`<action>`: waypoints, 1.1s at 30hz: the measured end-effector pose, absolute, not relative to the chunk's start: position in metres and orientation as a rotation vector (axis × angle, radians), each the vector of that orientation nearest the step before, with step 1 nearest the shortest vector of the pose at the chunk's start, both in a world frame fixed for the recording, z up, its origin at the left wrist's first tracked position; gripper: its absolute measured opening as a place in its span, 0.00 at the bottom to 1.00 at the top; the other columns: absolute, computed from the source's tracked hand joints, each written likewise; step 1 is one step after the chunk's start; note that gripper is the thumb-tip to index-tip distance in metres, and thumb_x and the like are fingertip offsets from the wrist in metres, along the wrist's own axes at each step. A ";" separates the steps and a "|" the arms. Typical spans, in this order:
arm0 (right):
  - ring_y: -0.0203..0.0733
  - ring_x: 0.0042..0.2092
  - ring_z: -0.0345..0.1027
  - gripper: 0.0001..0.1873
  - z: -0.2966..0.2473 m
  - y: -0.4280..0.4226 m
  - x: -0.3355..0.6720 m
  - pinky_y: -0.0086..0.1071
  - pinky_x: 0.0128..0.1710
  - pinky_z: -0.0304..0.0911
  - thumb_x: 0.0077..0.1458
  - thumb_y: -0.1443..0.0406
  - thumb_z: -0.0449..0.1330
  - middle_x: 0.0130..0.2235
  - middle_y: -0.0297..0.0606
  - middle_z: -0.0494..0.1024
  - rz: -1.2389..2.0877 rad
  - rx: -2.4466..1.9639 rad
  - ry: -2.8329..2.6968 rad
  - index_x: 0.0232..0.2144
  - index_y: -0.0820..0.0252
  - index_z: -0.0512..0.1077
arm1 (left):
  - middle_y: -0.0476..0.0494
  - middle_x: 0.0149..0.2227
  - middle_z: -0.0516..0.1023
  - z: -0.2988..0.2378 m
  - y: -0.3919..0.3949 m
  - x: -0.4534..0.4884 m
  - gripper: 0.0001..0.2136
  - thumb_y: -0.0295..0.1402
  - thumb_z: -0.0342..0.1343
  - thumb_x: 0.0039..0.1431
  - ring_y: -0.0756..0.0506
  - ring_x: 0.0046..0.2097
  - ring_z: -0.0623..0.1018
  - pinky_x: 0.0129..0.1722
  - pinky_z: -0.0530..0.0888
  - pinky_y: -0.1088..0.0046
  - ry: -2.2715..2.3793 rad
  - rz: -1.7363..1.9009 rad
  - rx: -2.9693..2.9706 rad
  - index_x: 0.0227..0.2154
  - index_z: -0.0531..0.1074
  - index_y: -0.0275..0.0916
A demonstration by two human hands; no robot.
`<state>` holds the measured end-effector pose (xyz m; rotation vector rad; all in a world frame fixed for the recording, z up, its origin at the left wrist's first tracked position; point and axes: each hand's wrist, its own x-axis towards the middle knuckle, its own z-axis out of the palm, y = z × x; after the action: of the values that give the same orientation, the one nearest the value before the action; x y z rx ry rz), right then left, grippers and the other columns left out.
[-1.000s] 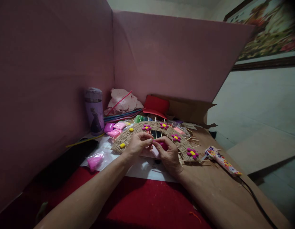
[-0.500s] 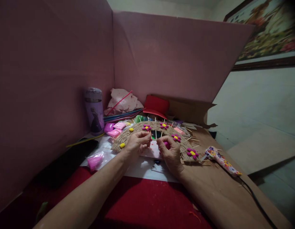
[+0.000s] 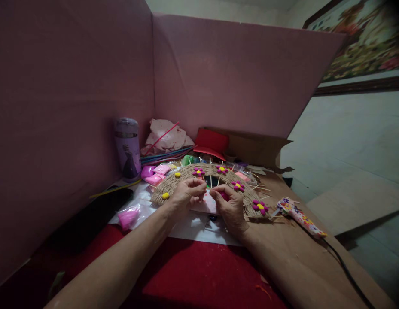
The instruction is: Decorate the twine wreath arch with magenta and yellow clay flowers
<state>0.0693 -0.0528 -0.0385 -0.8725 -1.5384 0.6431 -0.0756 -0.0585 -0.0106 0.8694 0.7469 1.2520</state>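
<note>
A half-ring woven from straw-coloured cord (image 3: 173,180) lies on the table, set with magenta clay flowers (image 3: 260,206) with yellow centres and thin wooden sticks poking out. My left hand (image 3: 186,195) rests just inside the ring with its fingertips pinched together; what they pinch is too small to make out. My right hand (image 3: 229,205) is curled round a lump of magenta clay (image 3: 223,196), thumb and forefinger reaching toward the left fingertips. The two hands are a small gap apart.
A purple bottle (image 3: 127,148) stands at the back left beside bags of pink clay (image 3: 153,174). A patterned glue gun (image 3: 299,216) with a black cord lies at the right. Pink board walls enclose the back and left. A dark flat object (image 3: 89,219) lies at the left.
The hands have drawn slightly apart and shifted a little toward the ring; the right hand has closed more around the magenta clay.
</note>
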 end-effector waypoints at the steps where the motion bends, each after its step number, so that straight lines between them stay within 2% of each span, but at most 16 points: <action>1: 0.31 0.22 0.59 0.12 -0.040 -0.053 0.070 0.26 0.22 0.57 0.50 0.57 0.61 0.22 0.30 0.69 0.659 -0.871 -1.537 0.26 0.61 0.72 | 0.52 0.21 0.70 -0.011 -0.058 -0.075 0.15 0.29 0.69 0.33 0.56 0.21 0.68 0.21 0.65 0.82 0.748 1.267 0.868 0.24 0.70 0.33; 4: 0.29 0.20 0.55 0.15 -0.044 -0.052 0.071 0.25 0.20 0.53 0.54 0.55 0.57 0.21 0.29 0.66 0.712 -0.856 -1.514 0.26 0.61 0.71 | 0.53 0.19 0.68 -0.011 -0.059 -0.075 0.15 0.32 0.70 0.32 0.57 0.20 0.67 0.19 0.64 0.83 0.744 1.278 0.864 0.24 0.71 0.33; 6: 0.29 0.20 0.54 0.16 -0.046 -0.051 0.071 0.24 0.19 0.52 0.55 0.55 0.55 0.21 0.29 0.65 0.734 -0.852 -1.502 0.26 0.61 0.70 | 0.53 0.18 0.66 -0.010 -0.060 -0.075 0.14 0.37 0.67 0.39 0.57 0.18 0.65 0.16 0.60 0.83 0.734 1.262 0.867 0.24 0.71 0.32; 8: 0.28 0.19 0.53 0.16 -0.046 -0.051 0.071 0.24 0.18 0.51 0.55 0.54 0.55 0.21 0.29 0.64 0.749 -0.854 -1.501 0.26 0.61 0.70 | 0.52 0.18 0.66 -0.008 -0.060 -0.075 0.13 0.38 0.63 0.45 0.57 0.16 0.64 0.14 0.57 0.83 0.730 1.238 0.866 0.26 0.72 0.31; 12: 0.28 0.19 0.52 0.17 -0.045 -0.051 0.071 0.24 0.18 0.50 0.56 0.54 0.54 0.20 0.28 0.62 0.758 -0.860 -1.490 0.25 0.61 0.70 | 0.45 0.23 0.74 -0.007 -0.060 -0.076 0.07 0.26 0.61 0.46 0.55 0.20 0.70 0.19 0.66 0.82 0.703 1.217 0.846 0.29 0.72 0.30; 15: 0.28 0.19 0.52 0.18 -0.044 -0.052 0.071 0.24 0.18 0.50 0.56 0.53 0.54 0.20 0.28 0.61 0.743 -0.873 -1.462 0.25 0.61 0.69 | 0.44 0.25 0.75 -0.008 -0.059 -0.075 0.11 0.22 0.64 0.40 0.54 0.23 0.73 0.23 0.69 0.80 0.704 1.225 0.837 0.30 0.72 0.31; 17: 0.28 0.20 0.52 0.18 -0.043 -0.052 0.071 0.24 0.18 0.51 0.56 0.53 0.54 0.20 0.28 0.62 0.735 -0.880 -1.462 0.25 0.62 0.70 | 0.48 0.22 0.73 -0.010 -0.058 -0.075 0.12 0.26 0.67 0.37 0.55 0.21 0.71 0.21 0.67 0.82 0.724 1.250 0.834 0.27 0.71 0.32; 19: 0.28 0.20 0.53 0.18 -0.043 -0.053 0.071 0.24 0.18 0.52 0.56 0.53 0.54 0.21 0.29 0.63 0.734 -0.880 -1.469 0.25 0.62 0.70 | 0.53 0.16 0.67 -0.011 -0.058 -0.075 0.14 0.35 0.68 0.38 0.58 0.17 0.65 0.15 0.61 0.84 0.739 1.269 0.845 0.22 0.68 0.33; 22: 0.28 0.20 0.53 0.19 -0.043 -0.053 0.071 0.24 0.18 0.52 0.56 0.52 0.54 0.21 0.29 0.64 0.738 -0.878 -1.472 0.25 0.62 0.70 | 0.55 0.14 0.65 -0.011 -0.058 -0.075 0.18 0.44 0.64 0.41 0.58 0.13 0.60 0.12 0.53 0.84 0.762 1.259 0.906 0.23 0.67 0.34; 27: 0.30 0.21 0.55 0.18 -0.042 -0.053 0.071 0.25 0.20 0.53 0.56 0.53 0.53 0.21 0.30 0.65 0.679 -0.894 -1.493 0.25 0.61 0.70 | 0.48 0.23 0.75 -0.010 -0.057 -0.076 0.20 0.36 0.68 0.35 0.55 0.20 0.69 0.18 0.64 0.80 0.774 1.325 0.987 0.32 0.70 0.33; 29: 0.32 0.23 0.57 0.18 -0.041 -0.053 0.071 0.26 0.22 0.54 0.57 0.53 0.53 0.22 0.31 0.66 0.608 -0.913 -1.512 0.25 0.61 0.70 | 0.49 0.22 0.74 -0.011 -0.055 -0.076 0.18 0.35 0.68 0.35 0.55 0.19 0.68 0.19 0.64 0.80 0.812 1.414 1.044 0.31 0.71 0.33; 33: 0.35 0.27 0.61 0.18 -0.038 -0.054 0.072 0.28 0.27 0.56 0.59 0.56 0.51 0.24 0.33 0.68 0.426 -0.918 -1.595 0.24 0.60 0.70 | 0.52 0.18 0.69 -0.013 -0.057 -0.075 0.11 0.39 0.61 0.46 0.55 0.18 0.64 0.19 0.60 0.78 1.131 1.500 1.271 0.22 0.70 0.36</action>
<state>0.0723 -0.0539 -0.0379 -0.9178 -1.5951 0.4263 -0.0748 -0.0565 -0.0125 1.2713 1.1307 1.4998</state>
